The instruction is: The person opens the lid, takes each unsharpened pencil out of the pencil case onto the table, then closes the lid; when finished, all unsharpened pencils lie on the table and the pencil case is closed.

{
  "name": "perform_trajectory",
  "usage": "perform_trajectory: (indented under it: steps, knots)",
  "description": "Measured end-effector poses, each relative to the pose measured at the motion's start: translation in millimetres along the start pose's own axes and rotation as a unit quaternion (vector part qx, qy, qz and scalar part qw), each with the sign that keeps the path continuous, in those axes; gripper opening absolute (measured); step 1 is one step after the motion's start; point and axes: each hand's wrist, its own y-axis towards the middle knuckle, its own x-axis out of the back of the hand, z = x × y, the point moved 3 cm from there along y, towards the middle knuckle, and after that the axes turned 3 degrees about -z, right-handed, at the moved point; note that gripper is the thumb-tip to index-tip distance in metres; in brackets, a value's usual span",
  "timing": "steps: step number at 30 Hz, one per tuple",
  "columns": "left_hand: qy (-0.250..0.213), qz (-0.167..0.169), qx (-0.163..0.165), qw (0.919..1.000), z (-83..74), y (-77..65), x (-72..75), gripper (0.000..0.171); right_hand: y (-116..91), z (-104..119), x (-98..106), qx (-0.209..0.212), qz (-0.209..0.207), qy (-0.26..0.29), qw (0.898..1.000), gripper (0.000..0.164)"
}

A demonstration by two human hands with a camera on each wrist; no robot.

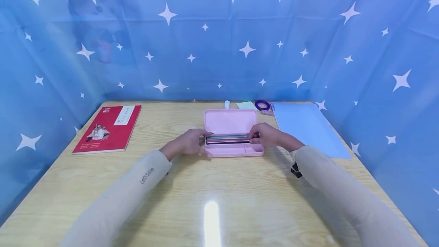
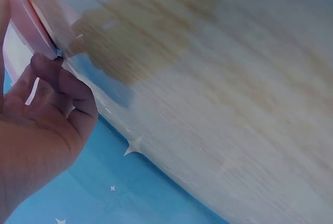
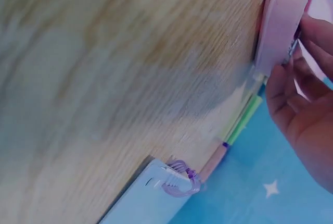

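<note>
An open pink pencil case [image 1: 236, 154] lies on the table, its lid [image 1: 230, 121] tilted back. Several thin coloured pencils [image 1: 226, 139] lie lengthwise inside, above smaller front compartments. My left hand [image 1: 192, 141] grips the left end of the case, its fingers bent around the rim near the pencil ends. At the right end my right hand [image 1: 267, 134] pinches at the pencils with thumb and fingertips. In the left wrist view, the curled fingers [image 2: 73, 91] meet the case's corner. The right wrist view shows the other end of the case [image 3: 283, 21]; the exact grip is partly hidden.
A red book [image 1: 109, 129] lies at the left. Behind the case stand a white-capped item [image 1: 227, 104] and pale green paper [image 1: 246, 105]. A purple ring [image 1: 262, 105], a small pinkish block [image 1: 267, 113] and a blue spiral notebook [image 1: 308, 127] lie to the right.
</note>
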Motion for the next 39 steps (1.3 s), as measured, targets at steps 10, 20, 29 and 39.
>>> perform_trajectory:
  steps: [10,20,29,39]
  knots:
    - [-0.020,-0.003,0.004,0.9998,1.7,-1.0,-3.2,0.095,-6.5,2.9,1.3,-0.021,-0.008,0.009,1.000,0.005]
    - [-0.016,0.000,0.017,0.9997,1.1,-1.7,1.8,0.094,-15.0,23.7,10.9,-0.020,-0.042,0.036,0.998,0.011]
    - [-0.020,0.009,0.006,0.9997,2.7,2.3,-3.2,0.095,-31.4,26.5,15.1,-0.014,-0.049,0.070,0.996,0.011]
    - [-0.021,0.009,0.008,0.9997,1.9,2.1,-3.0,0.095,-53.5,40.8,11.6,-0.021,-0.052,0.124,0.991,0.009]
